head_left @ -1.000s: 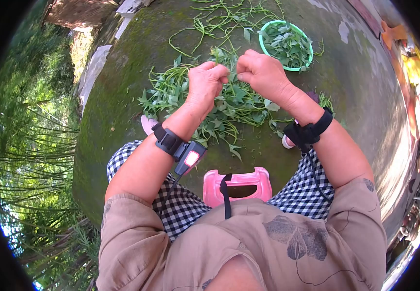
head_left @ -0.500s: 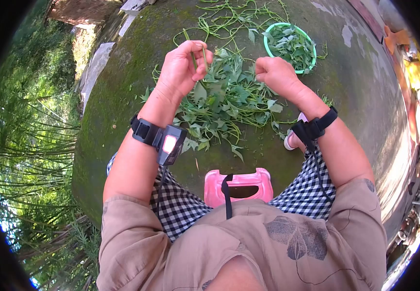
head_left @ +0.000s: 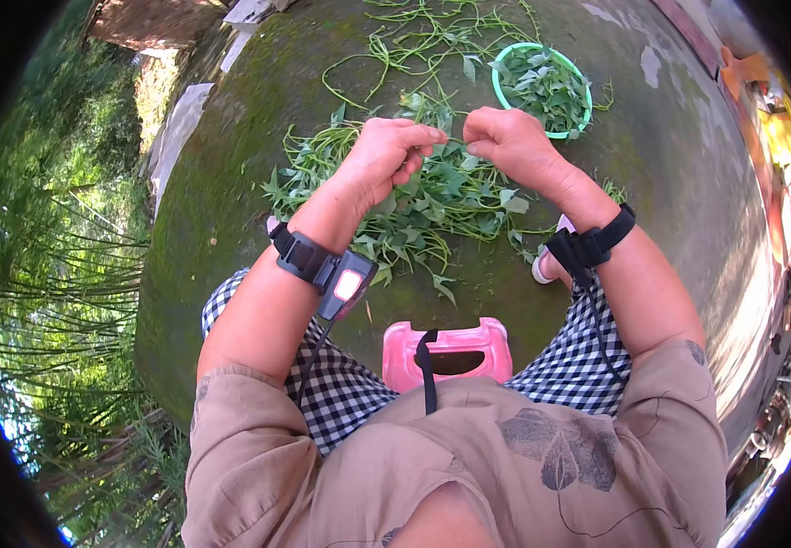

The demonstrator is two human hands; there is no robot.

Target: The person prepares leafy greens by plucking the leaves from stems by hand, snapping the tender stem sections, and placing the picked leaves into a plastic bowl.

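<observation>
Above a pile of leafy green stems [head_left: 450,196] on the mossy ground, my left hand [head_left: 390,157] and my right hand [head_left: 516,149] are close together, fingertips almost meeting. Each hand is closed in a pinch. A thin green stem [head_left: 455,140] runs between the fingertips, with leaves just below it. Beyond my right hand stands a green-rimmed basket [head_left: 587,111] filled with picked leaves. Long bare stems [head_left: 413,46] lie loosely at the top of the view, past the pile.
A pink plastic stool [head_left: 402,359] is between my legs. My shoes show beside the pile. Stone slabs [head_left: 179,128] and green plants [head_left: 67,274] border the left side; mixed objects line the far right edge.
My left hand has moved right and down from its raised place on the left, where it held stems, and now meets my right hand. My right hand has shifted slightly left.
</observation>
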